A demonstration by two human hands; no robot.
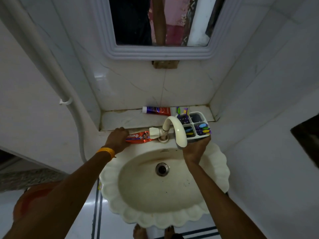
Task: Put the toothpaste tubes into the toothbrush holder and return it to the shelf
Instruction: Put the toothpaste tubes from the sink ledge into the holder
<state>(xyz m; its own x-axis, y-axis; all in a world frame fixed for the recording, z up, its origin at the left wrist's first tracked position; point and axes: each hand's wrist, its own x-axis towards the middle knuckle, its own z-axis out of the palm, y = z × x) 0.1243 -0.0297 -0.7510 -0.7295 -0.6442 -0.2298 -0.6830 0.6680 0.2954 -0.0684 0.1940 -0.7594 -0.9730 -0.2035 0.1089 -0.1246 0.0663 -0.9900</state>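
My right hand (196,149) grips a white four-compartment toothbrush holder (196,125) from below, holding it over the basin's back right rim; several coloured toothbrushes lie in its compartments. My left hand (117,139) is closed on the tail end of a red toothpaste tube (139,137) that lies on the basin's back rim, left of the tap. A second tube, blue and red with a white cap (156,110), lies on the marble shelf (127,119) against the wall.
A cream tap (177,130) curves over the scalloped sink (222,163), partly in front of the holder. A framed mirror (160,50) hangs above. A white pipe (51,66) runs down the left wall. An orange bucket (27,200) stands on the floor at left.
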